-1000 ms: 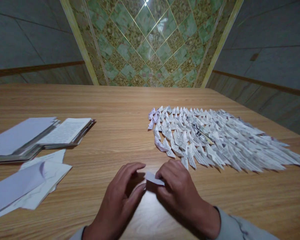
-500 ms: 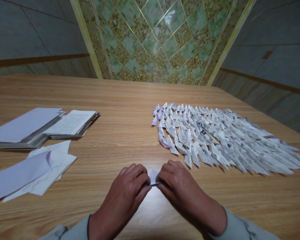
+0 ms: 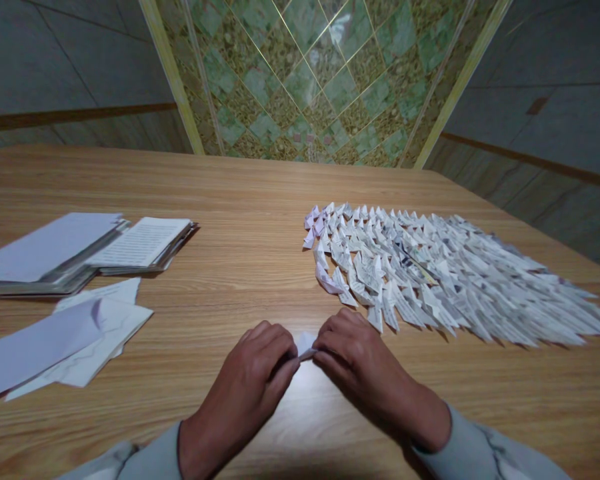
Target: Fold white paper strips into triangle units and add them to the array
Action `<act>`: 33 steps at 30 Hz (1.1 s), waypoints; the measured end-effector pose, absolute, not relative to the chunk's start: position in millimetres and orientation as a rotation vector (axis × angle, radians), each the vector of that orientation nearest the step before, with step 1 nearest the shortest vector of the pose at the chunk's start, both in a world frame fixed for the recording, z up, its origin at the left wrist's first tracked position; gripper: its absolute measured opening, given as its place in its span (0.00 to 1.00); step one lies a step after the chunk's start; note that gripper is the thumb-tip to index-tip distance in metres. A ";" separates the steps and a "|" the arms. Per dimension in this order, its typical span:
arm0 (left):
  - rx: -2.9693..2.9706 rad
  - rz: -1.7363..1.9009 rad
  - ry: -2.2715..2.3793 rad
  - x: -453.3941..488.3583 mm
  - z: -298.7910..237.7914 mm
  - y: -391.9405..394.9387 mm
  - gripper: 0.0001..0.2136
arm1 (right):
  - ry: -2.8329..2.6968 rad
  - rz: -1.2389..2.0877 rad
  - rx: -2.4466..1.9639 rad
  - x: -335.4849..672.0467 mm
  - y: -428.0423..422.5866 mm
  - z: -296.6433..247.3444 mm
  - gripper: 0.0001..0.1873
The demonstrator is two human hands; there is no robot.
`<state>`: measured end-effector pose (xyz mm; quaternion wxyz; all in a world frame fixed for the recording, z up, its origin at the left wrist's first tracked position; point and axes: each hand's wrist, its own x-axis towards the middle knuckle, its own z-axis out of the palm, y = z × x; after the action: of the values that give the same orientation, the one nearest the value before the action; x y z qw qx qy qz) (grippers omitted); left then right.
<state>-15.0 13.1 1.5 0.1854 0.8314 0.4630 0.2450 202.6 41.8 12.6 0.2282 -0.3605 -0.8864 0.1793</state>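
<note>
Between my two hands is a small folded piece of white paper (image 3: 306, 347), its pointed top showing in the gap. My left hand (image 3: 260, 367) pinches its left end between thumb and fingers. The right end is pinched the same way by my right hand (image 3: 360, 363). Most of the folded paper is covered by my fingers. Just beyond my right hand lie rows of folded paper boats (image 3: 410, 273), mostly of printed paper, with a few plain pale ones at the left end.
On the left of the wooden table (image 3: 240, 193) stand a stack of plain sheets (image 3: 55, 247) and a stack of printed sheets (image 3: 143, 243). Nearer me lie loose paper pieces (image 3: 115, 333) under a pale strip (image 3: 40, 347). A tiled wall (image 3: 300, 80) rises behind the table.
Both hands have risen slightly with the folded paper, the right one more. The paper now tilts up toward the right, and its point shows differently between the fingers.
</note>
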 end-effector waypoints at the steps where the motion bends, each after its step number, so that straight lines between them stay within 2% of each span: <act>1: 2.339 0.696 1.308 -14.8 2.3 13.0 0.07 | -2.433 0.497 -1.005 201.7 42.7 10.6 0.08; 4: 2.349 0.684 1.314 -14.3 4.0 14.2 0.05 | -2.421 0.503 -1.051 198.2 44.8 7.1 0.08; 13: 2.391 0.636 1.453 -13.9 -1.7 21.6 0.08 | -2.377 0.504 -1.223 193.5 46.2 8.8 0.05; 33: 2.487 0.575 1.624 -6.5 -3.3 20.9 0.06 | -2.448 0.143 -1.312 179.6 47.6 -1.3 0.05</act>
<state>-6.5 20.9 -3.3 0.0581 0.8206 0.5359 0.1896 179.6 47.6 -1.3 0.1794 -0.4643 -0.8659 0.0507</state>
